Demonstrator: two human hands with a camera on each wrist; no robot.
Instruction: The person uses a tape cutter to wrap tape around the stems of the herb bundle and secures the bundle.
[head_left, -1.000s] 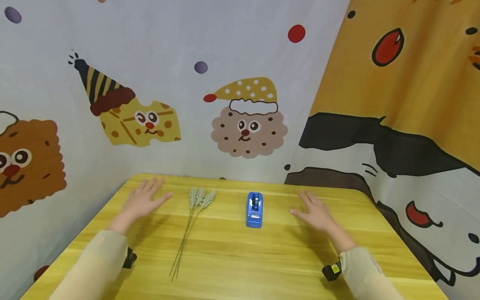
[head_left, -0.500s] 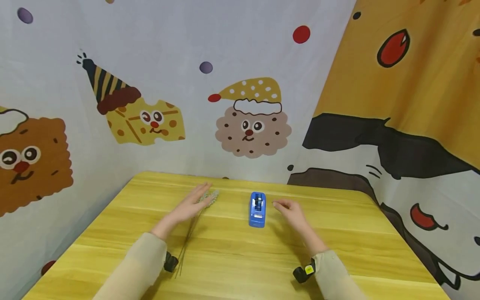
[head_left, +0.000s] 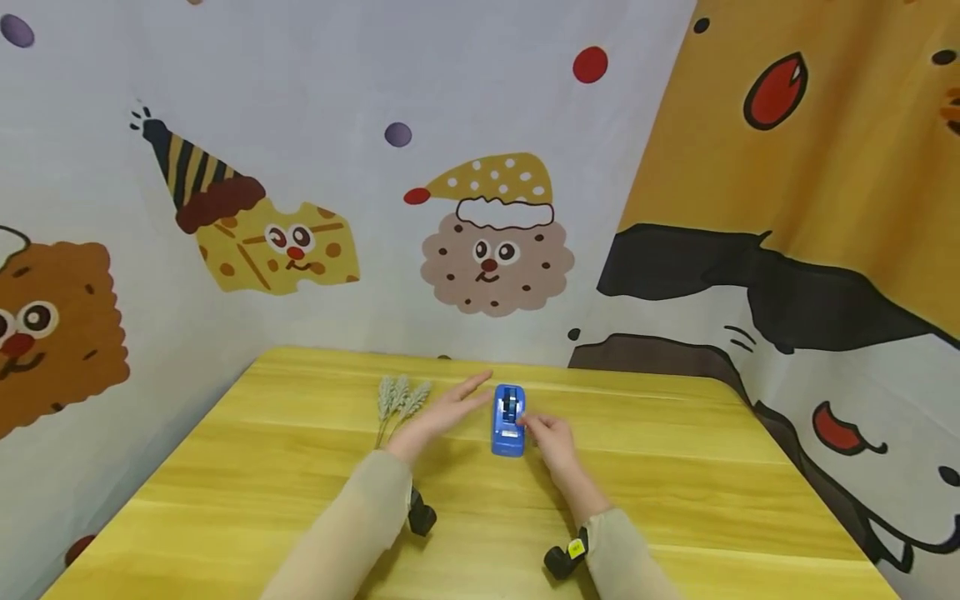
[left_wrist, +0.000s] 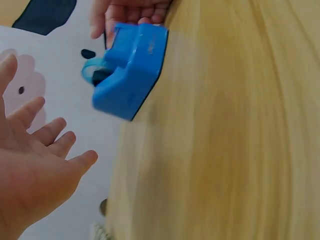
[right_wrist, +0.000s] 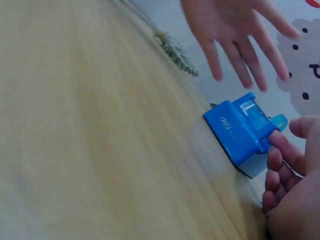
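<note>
A blue tape dispenser (head_left: pixel 508 437) stands upright on the table, a roll of tape in its top. At its left side is my left hand (head_left: pixel 452 408), fingers straight and spread, apart from it and holding nothing. My right hand (head_left: pixel 553 442) is at the dispenser's right side. Its fingers curl loosely, and the fingertips reach the dispenser's edge; whether they touch cannot be told. In the right wrist view thumb and forefinger stand apart beside the dispenser (right_wrist: pixel 232 130). Several grey-green wheat-like sprigs (head_left: pixel 401 396) lie to the left, their stems mostly hidden by my left arm.
The yellow wood-grain table (head_left: pixel 247 467) ends at a back edge against a printed cloth (head_left: pixel 360 325) with cartoon figures. Black wrist cameras (head_left: pixel 422 512) hang under both forearms, close above the tabletop.
Both hands have moved inward from the table's sides to the dispenser. My left hand passed over the sprigs. My right hand's fingers went from spread to loosely curled. Dispenser and sprigs stayed put.
</note>
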